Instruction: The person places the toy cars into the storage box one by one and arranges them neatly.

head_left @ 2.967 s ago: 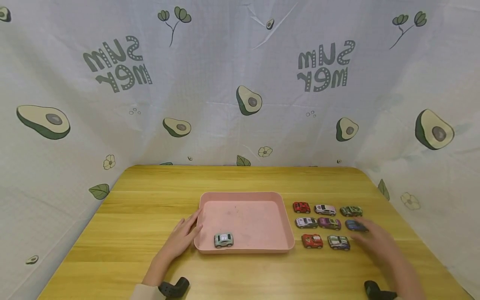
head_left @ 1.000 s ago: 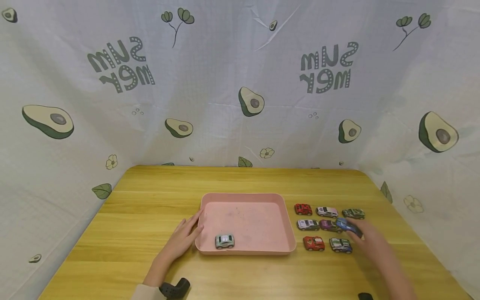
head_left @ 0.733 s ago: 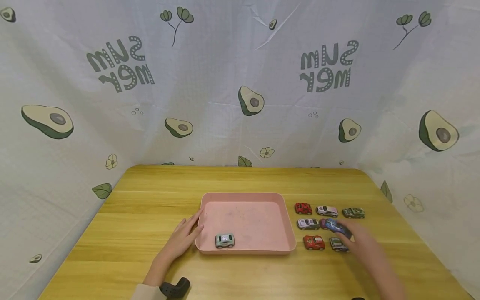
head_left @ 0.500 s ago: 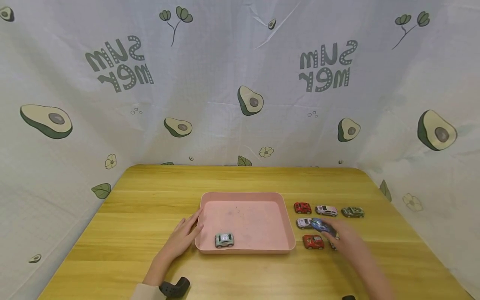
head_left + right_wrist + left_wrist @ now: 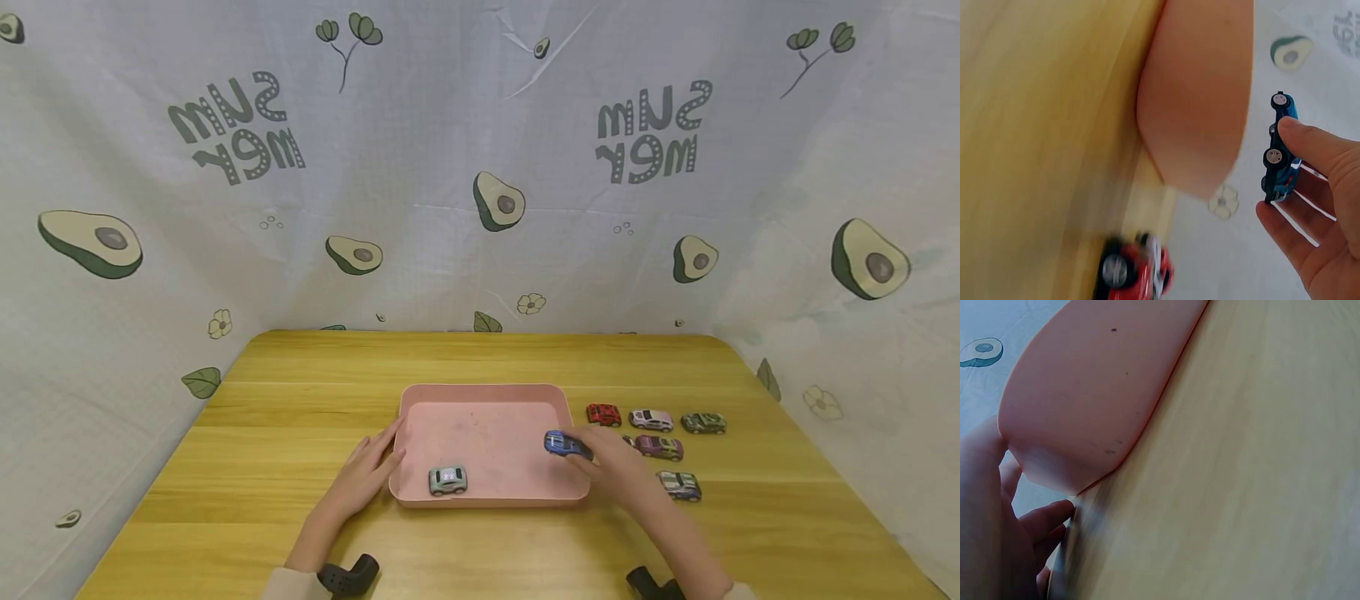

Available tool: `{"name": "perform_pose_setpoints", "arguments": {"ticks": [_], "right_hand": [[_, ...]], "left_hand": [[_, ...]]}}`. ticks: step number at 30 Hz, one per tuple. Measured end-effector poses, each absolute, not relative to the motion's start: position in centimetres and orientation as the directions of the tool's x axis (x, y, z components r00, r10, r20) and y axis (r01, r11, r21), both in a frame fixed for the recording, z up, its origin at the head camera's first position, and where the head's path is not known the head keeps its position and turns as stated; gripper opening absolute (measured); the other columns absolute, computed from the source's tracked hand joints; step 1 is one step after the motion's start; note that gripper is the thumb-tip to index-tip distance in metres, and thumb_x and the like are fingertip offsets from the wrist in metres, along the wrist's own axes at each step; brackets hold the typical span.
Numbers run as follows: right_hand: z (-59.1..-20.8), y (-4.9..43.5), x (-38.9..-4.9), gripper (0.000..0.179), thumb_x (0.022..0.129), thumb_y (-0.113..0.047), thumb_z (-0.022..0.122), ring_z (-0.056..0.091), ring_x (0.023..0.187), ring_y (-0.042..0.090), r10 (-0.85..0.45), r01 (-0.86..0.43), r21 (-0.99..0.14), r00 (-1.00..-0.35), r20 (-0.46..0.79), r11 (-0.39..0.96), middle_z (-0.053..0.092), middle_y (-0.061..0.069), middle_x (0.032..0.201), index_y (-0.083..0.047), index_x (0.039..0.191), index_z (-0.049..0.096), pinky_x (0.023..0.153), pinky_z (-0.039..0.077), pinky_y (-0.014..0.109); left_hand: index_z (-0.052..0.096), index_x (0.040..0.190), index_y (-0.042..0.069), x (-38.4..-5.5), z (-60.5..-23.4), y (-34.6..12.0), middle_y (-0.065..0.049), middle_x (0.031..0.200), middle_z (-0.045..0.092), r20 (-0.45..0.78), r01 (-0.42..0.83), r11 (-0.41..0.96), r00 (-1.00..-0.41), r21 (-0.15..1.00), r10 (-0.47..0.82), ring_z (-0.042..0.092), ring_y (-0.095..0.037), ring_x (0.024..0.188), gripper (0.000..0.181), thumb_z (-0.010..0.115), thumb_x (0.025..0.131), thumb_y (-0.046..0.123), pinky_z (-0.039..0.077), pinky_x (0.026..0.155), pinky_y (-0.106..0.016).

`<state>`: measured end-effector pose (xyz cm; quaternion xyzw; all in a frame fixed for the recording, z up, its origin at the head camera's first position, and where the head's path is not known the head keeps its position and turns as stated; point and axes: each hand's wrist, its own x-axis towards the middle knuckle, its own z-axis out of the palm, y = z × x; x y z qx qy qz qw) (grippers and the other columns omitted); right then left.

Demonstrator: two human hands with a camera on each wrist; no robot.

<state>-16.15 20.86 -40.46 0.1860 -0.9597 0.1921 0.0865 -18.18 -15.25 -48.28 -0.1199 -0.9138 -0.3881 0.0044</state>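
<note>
My right hand point(image 5: 618, 467) pinches a blue toy car point(image 5: 562, 443) between thumb and fingers. In the head view the car overlaps the right part of a pink tray point(image 5: 487, 502); the right wrist view has the same car point(image 5: 1282, 153) raised above the tray's rim point(image 5: 1244, 125), wheels showing. My left hand point(image 5: 360, 477) rests against the tray's left side with its fingers extended, touching the wall near the rim in the left wrist view. A pale green toy car point(image 5: 447, 480) sits inside the tray at the front left.
Right of the tray, several toy cars stand on the wooden table point(image 5: 262, 467): red point(image 5: 603, 415), white-pink point(image 5: 650, 420), green camouflage point(image 5: 703, 423), purple point(image 5: 660, 447) and green-white point(image 5: 679, 485). My right hand hides others; one red car point(image 5: 1129, 269) shows in the right wrist view.
My right hand has picked up the blue car from the right side of the group and carried it left over the other cars to the tray. The left hand stays in place.
</note>
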Motion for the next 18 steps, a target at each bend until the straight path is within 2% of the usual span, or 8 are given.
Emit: {"name": "perform_pose_setpoints", "arguments": {"ticks": [3,9,11,14,18], "right_hand": [[-40.9,19.0,-16.4,0.033,0.079,-0.016,0.068,0.060,0.095,0.022,-0.382,-0.459,-0.313,-0.882,0.277,0.832,0.065,0.006,0.104,-0.008,0.111,0.063,0.079,0.053,0.037],[-41.7,15.7,-17.3,0.032,0.076,-0.016,0.071,0.062,0.093,0.018,-0.546,-0.640,-0.193,-0.748,0.378,0.744,0.066,0.004,0.099,-0.007,0.106,0.064,0.081,0.053,0.032],[-41.7,14.5,-17.3,0.032,0.075,-0.017,0.072,0.062,0.093,0.017,-0.575,-0.666,-0.161,-0.722,0.384,0.729,0.067,0.003,0.098,-0.008,0.105,0.064,0.082,0.053,0.031],[-41.4,12.8,-17.2,0.031,0.077,-0.020,0.070,0.061,0.096,0.016,-0.592,-0.670,-0.158,-0.725,0.352,0.726,0.066,0.002,0.101,-0.010,0.107,0.064,0.085,0.052,0.031],[-41.1,10.9,-17.3,0.030,0.082,-0.023,0.066,0.059,0.102,0.016,-0.585,-0.642,-0.231,-0.764,0.272,0.731,0.065,0.001,0.107,-0.013,0.110,0.063,0.089,0.050,0.032]], "left_hand": [[0.027,0.144,0.027,-18.2,-48.2,-15.3,-0.010,0.146,0.035,0.095,0.215,0.673,-0.973,0.707,0.212,0.033,-0.031,0.134,0.053,0.043,0.095,0.038,0.009,0.115,-0.050],[0.027,0.144,0.027,-18.2,-48.1,-15.3,-0.010,0.146,0.035,0.095,0.217,0.674,-0.972,0.706,0.214,0.033,-0.030,0.134,0.053,0.043,0.095,0.038,0.009,0.115,-0.049],[0.027,0.144,0.026,-18.2,-48.1,-15.3,-0.010,0.146,0.035,0.099,0.223,0.673,-0.971,0.706,0.218,0.033,-0.030,0.134,0.053,0.043,0.095,0.037,0.009,0.115,-0.050],[0.027,0.144,0.026,-18.2,-48.1,-15.3,-0.009,0.146,0.035,0.100,0.224,0.672,-0.971,0.706,0.218,0.033,-0.029,0.134,0.053,0.043,0.095,0.038,0.009,0.115,-0.050],[0.028,0.144,0.026,-18.2,-48.2,-15.3,-0.009,0.145,0.036,0.103,0.222,0.676,-0.972,0.703,0.213,0.034,-0.029,0.133,0.053,0.043,0.094,0.038,0.010,0.115,-0.050]]}}
